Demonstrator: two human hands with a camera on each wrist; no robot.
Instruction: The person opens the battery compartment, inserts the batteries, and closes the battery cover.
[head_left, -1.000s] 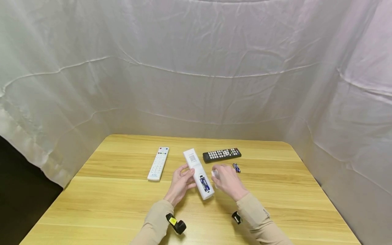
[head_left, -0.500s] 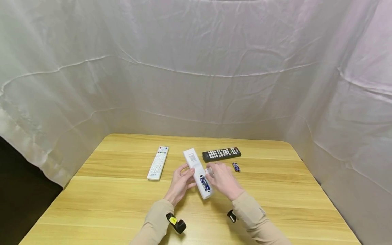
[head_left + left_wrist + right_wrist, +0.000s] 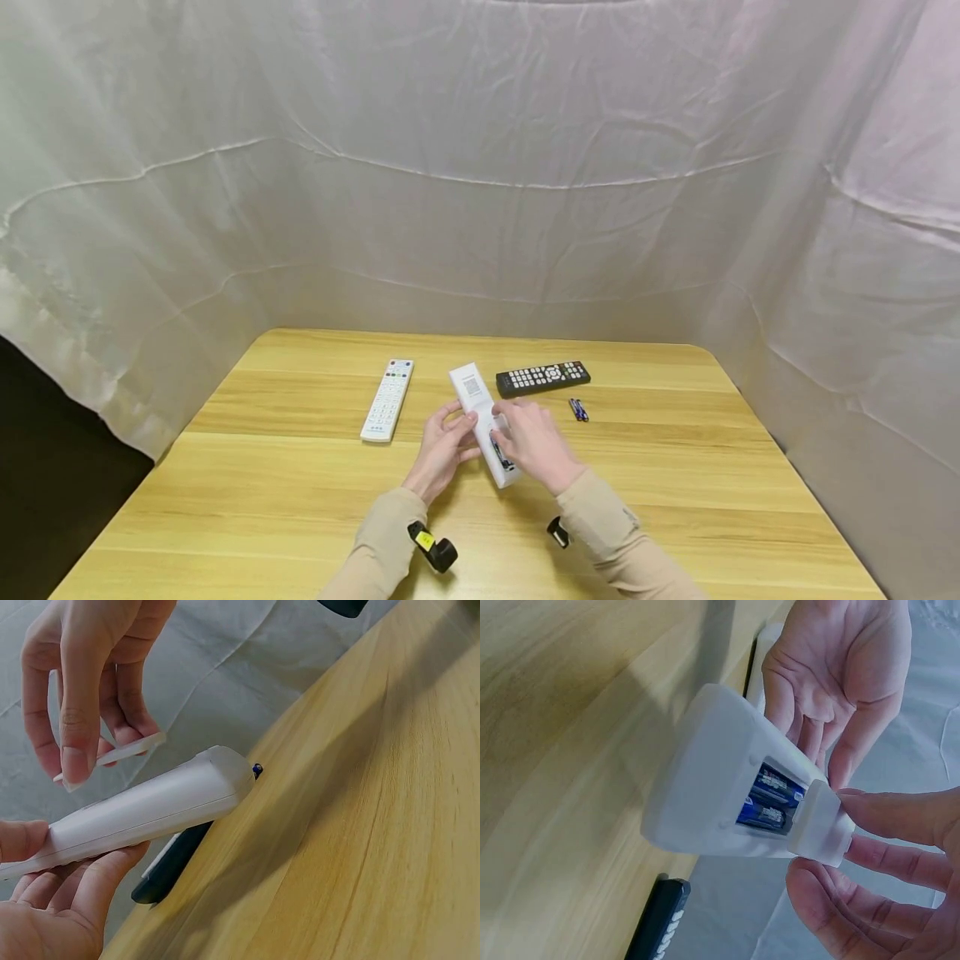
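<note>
My left hand [image 3: 440, 454] grips a white remote control [image 3: 470, 385] by its sides, back face up and raised off the table. Two blue batteries [image 3: 769, 799] lie side by side in its uncovered compartment, plain in the right wrist view. Between thumb and fingers, my right hand [image 3: 536, 442] pinches the white battery cover [image 3: 821, 823]. In the right wrist view the cover overlaps one end of the compartment. From the left wrist side, the cover [image 3: 131, 753] sits tilted just above the remote's back; whether they touch I cannot tell.
On the wooden table [image 3: 300, 500], another white remote [image 3: 387, 400] lies buttons up at the left. Behind the held one is a black remote [image 3: 543, 379], with loose blue batteries [image 3: 578, 409] just in front of it. Grey curtains [image 3: 480, 208] hang around the table.
My right hand has moved left with the battery cover, from beside the remote to over its compartment. The left hand and the remote have stayed nearly still.
</note>
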